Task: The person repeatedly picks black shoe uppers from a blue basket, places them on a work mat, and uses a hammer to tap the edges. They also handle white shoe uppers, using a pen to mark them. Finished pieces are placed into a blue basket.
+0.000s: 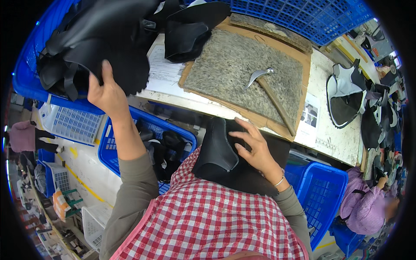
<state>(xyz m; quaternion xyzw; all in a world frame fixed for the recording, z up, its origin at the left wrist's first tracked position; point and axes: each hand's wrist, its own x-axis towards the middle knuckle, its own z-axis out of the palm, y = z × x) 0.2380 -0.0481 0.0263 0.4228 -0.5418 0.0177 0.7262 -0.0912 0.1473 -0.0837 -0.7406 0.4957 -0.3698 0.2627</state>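
Observation:
My left hand (108, 93) reaches to a heap of black leather pieces (102, 26) at the far left. Thumb and fingers are closed on the edge of one black leather piece (125, 65). Across my lap lies a black leather shoe upper (219, 147) with a curved seam, partly over a flat black piece (271, 147). Resting on these, my right hand (253, 147) is open, its fingers apart. Beyond it, a hammer (273, 99) with a wooden handle lies on a worn grey board (242, 65). Another folded black upper (186, 39) sits at that board's far left corner.
Blue baskets stand around the bench: one under the heap (26, 73), one with black pieces below it (130, 117), one at right (323, 190), one at the back (303, 17). Black and white uppers (346, 93) lie on the right. A person in a purple top (366, 203) sits nearby.

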